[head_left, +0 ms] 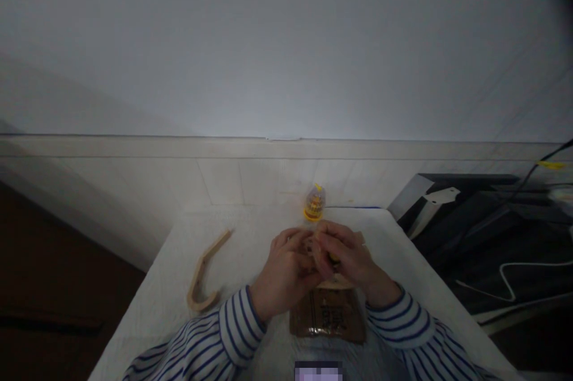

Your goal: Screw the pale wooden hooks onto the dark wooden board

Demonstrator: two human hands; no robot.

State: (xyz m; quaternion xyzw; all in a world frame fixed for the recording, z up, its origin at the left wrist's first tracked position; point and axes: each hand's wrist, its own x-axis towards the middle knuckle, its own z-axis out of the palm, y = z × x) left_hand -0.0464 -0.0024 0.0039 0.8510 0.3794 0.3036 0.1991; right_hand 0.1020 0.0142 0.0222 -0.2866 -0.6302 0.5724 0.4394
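My left hand (286,267) and my right hand (347,252) meet over the middle of the table, fingers curled close together. Between and below them shows a pale wooden piece (339,281), mostly covered by the hands; my left fingers are closed around it. My right fingers are pinched together at its upper part, and a bit of yellow shows under them, too small to name. Just below lies a brown package (329,316) with dark print. Beyond the fingertips stands a small clear container (315,202) with a yellow base and yellow tip.
A hook-shaped wooden piece (197,279) lies on the left of the white-covered table (156,285). A pale wall (286,70) rises behind it. To the right are dark panels (474,214), a white cable (504,276) and a black cord (532,172).
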